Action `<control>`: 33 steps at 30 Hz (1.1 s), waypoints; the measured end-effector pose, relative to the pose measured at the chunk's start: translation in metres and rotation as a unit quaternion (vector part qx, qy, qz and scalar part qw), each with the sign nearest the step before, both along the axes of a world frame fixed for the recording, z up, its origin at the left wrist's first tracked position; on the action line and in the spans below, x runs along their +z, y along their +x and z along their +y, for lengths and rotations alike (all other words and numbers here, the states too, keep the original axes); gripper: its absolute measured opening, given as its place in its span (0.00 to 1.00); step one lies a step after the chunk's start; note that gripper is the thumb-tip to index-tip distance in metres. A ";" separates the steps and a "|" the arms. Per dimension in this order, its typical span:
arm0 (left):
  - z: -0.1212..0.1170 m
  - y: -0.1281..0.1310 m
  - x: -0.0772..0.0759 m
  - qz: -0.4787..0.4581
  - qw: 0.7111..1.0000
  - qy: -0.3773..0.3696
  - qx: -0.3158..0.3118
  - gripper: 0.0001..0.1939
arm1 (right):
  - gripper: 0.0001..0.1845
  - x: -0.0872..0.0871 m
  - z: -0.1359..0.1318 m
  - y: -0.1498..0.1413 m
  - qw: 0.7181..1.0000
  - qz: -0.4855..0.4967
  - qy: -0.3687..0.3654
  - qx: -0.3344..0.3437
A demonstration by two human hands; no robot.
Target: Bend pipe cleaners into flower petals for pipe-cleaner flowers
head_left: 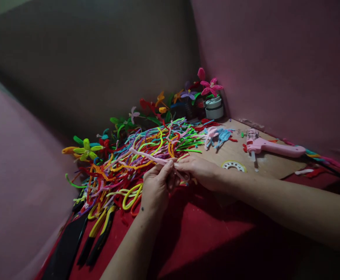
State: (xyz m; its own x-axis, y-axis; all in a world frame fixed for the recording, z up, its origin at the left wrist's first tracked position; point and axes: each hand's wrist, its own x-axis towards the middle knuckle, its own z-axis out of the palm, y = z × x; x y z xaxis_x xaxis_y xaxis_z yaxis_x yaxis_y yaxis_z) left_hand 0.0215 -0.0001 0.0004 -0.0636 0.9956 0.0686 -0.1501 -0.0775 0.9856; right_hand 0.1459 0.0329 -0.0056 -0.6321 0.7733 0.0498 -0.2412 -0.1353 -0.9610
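A pale pink pipe cleaner (146,155) runs through the fingers of both hands, its free end pointing up and left. My left hand (158,182) is closed, thumb and forefinger pinching it. Right beside that thumb, my right hand (197,169) pinches the same pipe cleaner, with the fingertips of both hands close together. Part of the pipe cleaner is hidden behind the fingers. Just beyond the hands spreads a large tangled heap of colourful pipe cleaners (120,163). Finished pink and light blue pipe-cleaner pieces (222,136) lie on a board to the right.
A pink glue gun (275,147) and a tape roll (234,167) lie on the wooden board (263,167). Yellow-black pliers (99,233) and a black flat object (67,245) are at front left. Pipe-cleaner flowers (212,86) and a white-grey container (214,109) stand at the back wall.
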 end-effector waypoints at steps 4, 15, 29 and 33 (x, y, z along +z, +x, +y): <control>0.000 -0.005 0.004 -0.034 0.999 -0.005 0.011 0.11 | 0.15 -0.001 0.005 0.006 0.981 0.057 -0.174 0.069; 0.001 -0.014 0.003 0.042 0.999 0.033 -0.003 0.12 | 0.05 -0.012 0.005 0.001 0.966 0.119 -0.222 0.065; 0.000 -0.012 0.005 0.090 0.993 0.053 0.054 0.10 | 0.09 -0.008 0.001 0.000 0.983 0.071 -0.169 0.023; 0.002 -0.018 0.006 0.083 0.992 0.061 0.072 0.10 | 0.08 -0.007 0.003 0.004 0.983 0.069 -0.166 0.036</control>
State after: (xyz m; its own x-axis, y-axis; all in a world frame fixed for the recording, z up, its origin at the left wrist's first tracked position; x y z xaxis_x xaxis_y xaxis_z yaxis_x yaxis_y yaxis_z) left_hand 0.0035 0.0015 0.0065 -0.1815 0.9608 0.2098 0.0354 -0.2068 0.9777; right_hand 0.1499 0.0360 -0.0129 -0.6912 0.7146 -0.1081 -0.3448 -0.4575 -0.8197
